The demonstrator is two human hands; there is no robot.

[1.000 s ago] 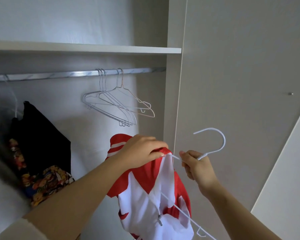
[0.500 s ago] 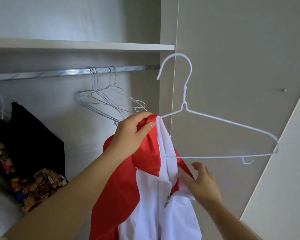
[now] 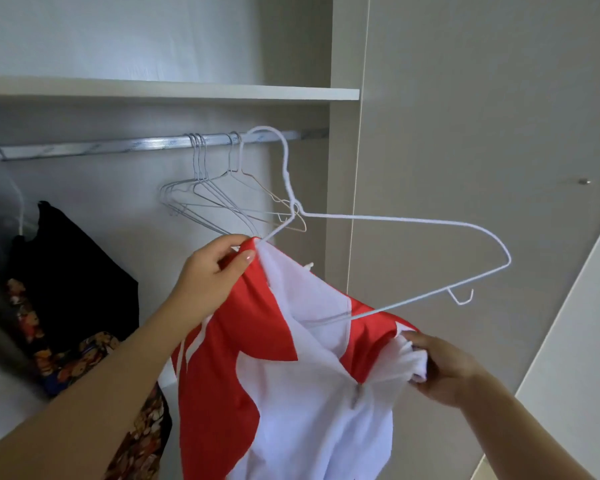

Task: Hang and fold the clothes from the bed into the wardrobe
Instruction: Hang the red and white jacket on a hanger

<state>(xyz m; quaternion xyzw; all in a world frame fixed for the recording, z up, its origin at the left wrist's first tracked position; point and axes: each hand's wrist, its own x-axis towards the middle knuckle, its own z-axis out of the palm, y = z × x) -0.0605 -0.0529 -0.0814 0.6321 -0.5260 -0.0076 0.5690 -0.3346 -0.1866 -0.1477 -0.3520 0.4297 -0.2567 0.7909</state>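
An open wardrobe [image 3: 118,188] fills the view, with a shelf [image 3: 187,93] at 11 o'clock, a rail [image 3: 118,147] beneath it, and a door [image 3: 482,133] from 1 to 3 o'clock. Bare wire hangers [image 3: 215,202] hang from the rail near centre. Dark clothes [image 3: 73,271] hang at 9 o'clock.

A red and white top [image 3: 291,393] hangs from both hands at 6 o'clock, half on a white hanger [image 3: 413,221]. The hanger's left arm is tucked under the red shoulder, while its right arm juts bare towards 3 o'clock. Its lower bar runs into the neck opening. The hook overlaps the rail, but whether it is over it I cannot tell.

The left hand [image 3: 212,275], just left of centre, pinches the red shoulder between thumb and fingers, probably to pin cloth and wire together so the hanger stays put. Its forearm rises from 7 o'clock.

The right hand [image 3: 444,372], at 4 o'clock, grips a bunch of white cloth by the neck opening with its fingers curled round it. It seems to stretch the opening so the bare arm can slip in. Its forearm comes up from 5 o'clock, wrist bent inwards.
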